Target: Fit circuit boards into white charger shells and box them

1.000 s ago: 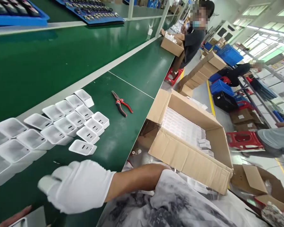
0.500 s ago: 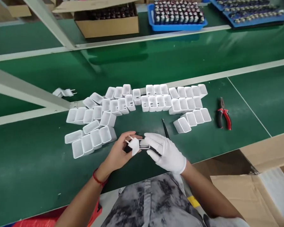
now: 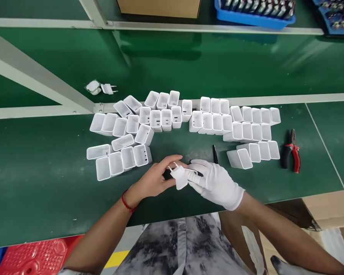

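Left hand (image 3: pixel 154 179), bare, has its fingers closed on a white plug (image 3: pixel 180 177) with two pins; right hand (image 3: pixel 216 184), gloved in white, bends its fingers against the plug's right side, though whether they grip cannot be told. Everything else lies around that plug. Under it spreads the green workbench (image 3: pixel 34 198). Below and right of it, past the bench's near edge, is a cardboard carton (image 3: pixel 328 208); below and left, a red plastic stool (image 3: pixel 36 256). White open casings (image 3: pixel 166 120) stand or lie in rows beyond it and to both its sides, some with small slots inside. Farther beyond and to its right, a blue tray (image 3: pixel 255 19) holds dark and white parts. Well to its right lie red-and-black pliers (image 3: pixel 291 152). Beyond and to its left is a loose two-pin plug piece (image 3: pixel 107 89). Just beyond it, to the right, lies a slim black tool (image 3: pixel 215 154), partly hidden.
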Tool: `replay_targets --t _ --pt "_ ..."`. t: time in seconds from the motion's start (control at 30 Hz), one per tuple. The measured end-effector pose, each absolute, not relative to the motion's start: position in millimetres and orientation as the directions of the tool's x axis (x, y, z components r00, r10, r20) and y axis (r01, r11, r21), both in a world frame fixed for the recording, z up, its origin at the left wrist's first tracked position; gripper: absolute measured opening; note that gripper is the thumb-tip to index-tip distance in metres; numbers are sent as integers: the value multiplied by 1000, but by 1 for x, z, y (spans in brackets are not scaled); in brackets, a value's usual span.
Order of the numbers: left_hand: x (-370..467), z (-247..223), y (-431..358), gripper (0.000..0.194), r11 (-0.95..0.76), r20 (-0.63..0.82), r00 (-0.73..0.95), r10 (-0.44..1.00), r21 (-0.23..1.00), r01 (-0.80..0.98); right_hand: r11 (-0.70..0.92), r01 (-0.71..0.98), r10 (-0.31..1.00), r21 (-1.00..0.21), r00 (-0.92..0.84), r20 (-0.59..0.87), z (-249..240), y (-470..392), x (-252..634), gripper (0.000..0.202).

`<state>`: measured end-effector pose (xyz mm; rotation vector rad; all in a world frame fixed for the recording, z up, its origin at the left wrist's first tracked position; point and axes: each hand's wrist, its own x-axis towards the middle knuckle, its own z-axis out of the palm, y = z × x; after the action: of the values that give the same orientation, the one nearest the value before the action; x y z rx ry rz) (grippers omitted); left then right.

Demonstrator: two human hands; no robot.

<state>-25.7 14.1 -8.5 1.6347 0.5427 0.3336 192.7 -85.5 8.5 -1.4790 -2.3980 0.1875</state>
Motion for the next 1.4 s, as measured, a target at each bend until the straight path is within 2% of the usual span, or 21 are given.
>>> replay_targets --t 0.1,0.17,0.33,0.5,0.63,0.8,0.97,1.1,1.27,1.4 --pt "-25 -8 15 61 -72 -102 844 527 984 164 447 802 891 -397 -361 274 0 -89 196 45" --pt "-25 -9 15 60 -62 -105 845 524 985 161 437 801 889 -409 -318 328 -3 -94 199 43" --pt "-25 -10 17 62 -46 -94 852 515 989 137 492 829 848 -265 -387 363 2 -98 202 42" --pt "-25 -10 18 64 -45 -93 855 509 990 134 462 847 872 -265 -377 313 3 -94 200 35" --pt "-25 -13 17 65 -27 -109 843 526 989 144 473 846 860 -245 -381 340 1 -94 203 32" --pt "-25 -17 17 66 -13 -95 818 568 992 125 484 859 868 -164 -449 212 8 -88 204 35" --pt "-23 -16 19 68 -110 -32 812 583 987 118 496 868 859 -41 -483 169 6 -89 200 36" --pt "-21 -16 18 69 -149 -2 801 598 982 113 470 875 881 -119 -456 126 6 -92 200 36" --pt "-21 -19 15 70 -131 8 802 597 987 88 453 873 885 -181 -416 209 8 -99 201 41" --pt "-21 -22 15 71 -91 -3 818 576 994 68 431 882 886 -192 -372 277 1 -101 195 34"
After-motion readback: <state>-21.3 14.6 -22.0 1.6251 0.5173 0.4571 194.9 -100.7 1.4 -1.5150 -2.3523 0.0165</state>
